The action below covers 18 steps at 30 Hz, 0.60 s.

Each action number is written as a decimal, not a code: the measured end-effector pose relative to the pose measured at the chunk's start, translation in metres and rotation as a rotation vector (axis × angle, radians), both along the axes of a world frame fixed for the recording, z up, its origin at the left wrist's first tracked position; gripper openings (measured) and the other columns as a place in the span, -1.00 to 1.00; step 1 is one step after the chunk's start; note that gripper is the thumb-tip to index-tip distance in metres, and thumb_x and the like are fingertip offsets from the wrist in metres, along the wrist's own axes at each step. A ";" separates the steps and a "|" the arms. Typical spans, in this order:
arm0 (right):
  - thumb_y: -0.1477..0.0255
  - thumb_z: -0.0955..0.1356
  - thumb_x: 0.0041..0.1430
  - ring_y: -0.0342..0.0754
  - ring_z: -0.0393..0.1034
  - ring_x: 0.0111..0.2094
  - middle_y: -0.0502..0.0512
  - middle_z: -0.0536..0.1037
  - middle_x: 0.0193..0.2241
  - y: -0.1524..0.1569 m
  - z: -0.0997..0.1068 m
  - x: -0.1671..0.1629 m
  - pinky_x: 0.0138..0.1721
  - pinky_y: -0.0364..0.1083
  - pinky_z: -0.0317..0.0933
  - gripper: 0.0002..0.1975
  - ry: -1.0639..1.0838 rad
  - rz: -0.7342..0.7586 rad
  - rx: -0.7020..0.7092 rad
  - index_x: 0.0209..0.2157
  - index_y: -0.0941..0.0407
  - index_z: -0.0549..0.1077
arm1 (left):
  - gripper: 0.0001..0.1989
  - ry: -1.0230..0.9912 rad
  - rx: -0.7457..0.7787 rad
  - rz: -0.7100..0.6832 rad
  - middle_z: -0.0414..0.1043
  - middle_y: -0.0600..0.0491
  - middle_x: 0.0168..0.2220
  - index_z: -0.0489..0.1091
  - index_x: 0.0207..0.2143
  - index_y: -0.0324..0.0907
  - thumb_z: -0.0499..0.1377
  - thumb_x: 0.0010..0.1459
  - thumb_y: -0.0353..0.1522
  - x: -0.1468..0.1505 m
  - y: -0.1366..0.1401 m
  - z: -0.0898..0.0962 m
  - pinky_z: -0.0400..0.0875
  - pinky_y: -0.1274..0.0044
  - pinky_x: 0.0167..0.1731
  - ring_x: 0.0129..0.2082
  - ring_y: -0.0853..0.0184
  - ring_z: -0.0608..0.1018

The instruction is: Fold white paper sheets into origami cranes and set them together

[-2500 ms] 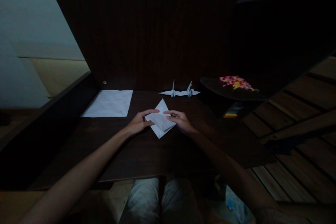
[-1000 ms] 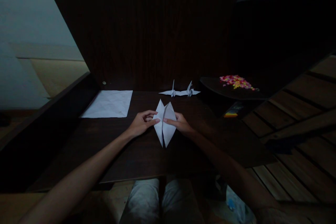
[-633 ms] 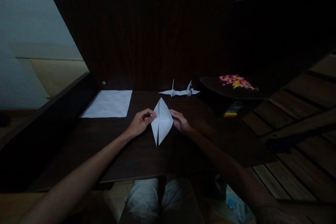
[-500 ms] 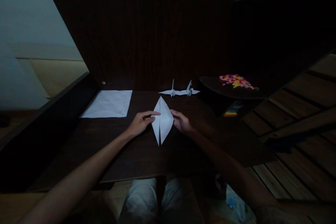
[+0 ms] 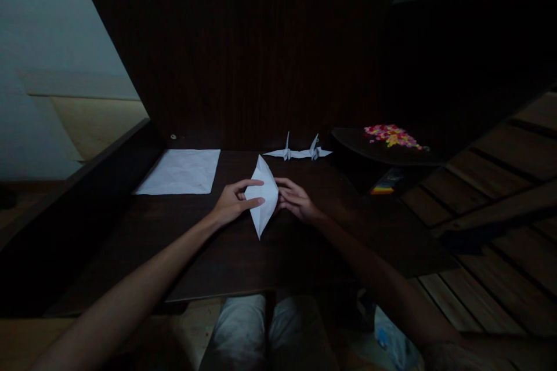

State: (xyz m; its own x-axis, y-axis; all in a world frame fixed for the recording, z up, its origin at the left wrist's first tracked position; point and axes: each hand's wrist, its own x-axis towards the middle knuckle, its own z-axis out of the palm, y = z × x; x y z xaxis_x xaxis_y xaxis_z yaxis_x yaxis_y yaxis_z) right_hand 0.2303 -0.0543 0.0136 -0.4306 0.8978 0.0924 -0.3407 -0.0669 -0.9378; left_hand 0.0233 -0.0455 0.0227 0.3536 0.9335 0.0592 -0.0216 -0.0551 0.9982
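A white sheet folded into a narrow diamond, the folded paper (image 5: 269, 192), is held upright-pointed above the dark desk. My left hand (image 5: 230, 203) grips its left side, with thumb and index finger lying on the front face. At the right corner, my right hand (image 5: 298, 202) has its fingers curled against the edge, some of them partly behind the paper. Behind it, two white paper cranes (image 5: 300, 153) stand side by side against the back panel. To the left lies a flat, creased white sheet (image 5: 183, 172).
Small pink, red and yellow pieces (image 5: 394, 135) are heaped on a raised corner shelf (image 5: 369, 151) at the right. A low side panel (image 5: 87, 179) bounds the desk (image 5: 209, 272) on the left. Below the front edge are my knees (image 5: 239, 324).
The folded paper has turned and shifted slightly left; its split lower points no longer show. My left thumb now lies farther across it, and my right fingers have moved in along the right edge.
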 end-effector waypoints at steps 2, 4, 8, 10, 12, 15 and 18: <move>0.32 0.42 -0.01 -0.09 0.44 -0.45 0.02 0.50 -0.43 0.000 -0.001 -0.001 -0.46 -0.12 0.37 -0.50 -0.019 0.001 0.031 -0.01 0.06 0.27 | -0.41 -0.019 -0.009 -0.005 0.52 0.02 -0.30 0.40 -0.08 -0.28 0.39 -0.25 -0.32 0.000 0.000 0.000 0.42 0.56 -0.44 -0.47 0.38 0.52; 0.31 0.43 0.00 -0.11 0.44 -0.47 0.01 0.51 -0.41 0.001 -0.002 -0.002 -0.46 -0.12 0.37 -0.44 -0.035 -0.005 0.049 0.03 0.05 0.22 | -0.39 -0.025 -0.006 -0.013 0.51 0.01 -0.27 0.38 -0.07 -0.27 0.39 -0.26 -0.33 0.000 0.000 0.001 0.44 0.55 -0.42 -0.45 0.37 0.53; 0.28 0.45 -0.04 -0.10 0.45 -0.54 -0.02 0.52 -0.49 0.003 -0.004 -0.003 -0.48 -0.09 0.38 -0.37 -0.089 -0.026 0.051 0.04 0.08 0.18 | -0.35 -0.022 0.020 -0.025 0.50 0.01 -0.23 0.35 -0.04 -0.26 0.39 -0.26 -0.34 0.001 0.000 0.001 0.44 0.55 -0.43 -0.44 0.38 0.52; 0.27 0.47 -0.08 -0.10 0.44 -0.58 -0.03 0.52 -0.54 0.004 -0.005 -0.004 -0.51 -0.10 0.36 -0.38 -0.134 -0.056 0.044 -0.01 0.12 0.22 | -0.35 -0.009 0.036 -0.027 0.49 0.02 -0.26 0.35 -0.03 -0.25 0.38 -0.25 -0.35 0.001 -0.001 0.001 0.43 0.56 -0.45 -0.45 0.40 0.51; 0.28 0.48 -0.11 -0.10 0.43 -0.60 -0.02 0.53 -0.57 0.004 -0.006 -0.004 -0.54 -0.12 0.34 -0.46 -0.186 -0.096 0.035 -0.10 0.16 0.30 | -0.36 0.013 0.046 -0.032 0.48 0.05 -0.29 0.34 -0.03 -0.26 0.38 -0.23 -0.36 0.001 -0.002 0.003 0.41 0.58 -0.48 -0.48 0.43 0.48; 0.28 0.49 -0.13 -0.12 0.42 -0.62 0.00 0.53 -0.60 0.004 -0.007 -0.005 -0.55 -0.14 0.31 -0.58 -0.237 -0.148 0.031 -0.26 0.19 0.37 | -0.36 0.061 0.050 -0.049 0.46 0.08 -0.35 0.32 -0.01 -0.27 0.37 -0.21 -0.37 0.001 -0.004 0.005 0.37 0.62 -0.53 -0.55 0.48 0.43; 0.26 0.49 -0.13 -0.12 0.42 -0.62 -0.01 0.52 -0.61 0.005 -0.007 -0.005 -0.57 -0.14 0.31 -0.58 -0.229 -0.155 0.023 -0.28 0.17 0.36 | -0.33 0.079 0.056 -0.049 0.45 0.09 -0.35 0.30 0.02 -0.26 0.37 -0.22 -0.37 0.001 -0.004 0.005 0.37 0.63 -0.55 -0.57 0.49 0.42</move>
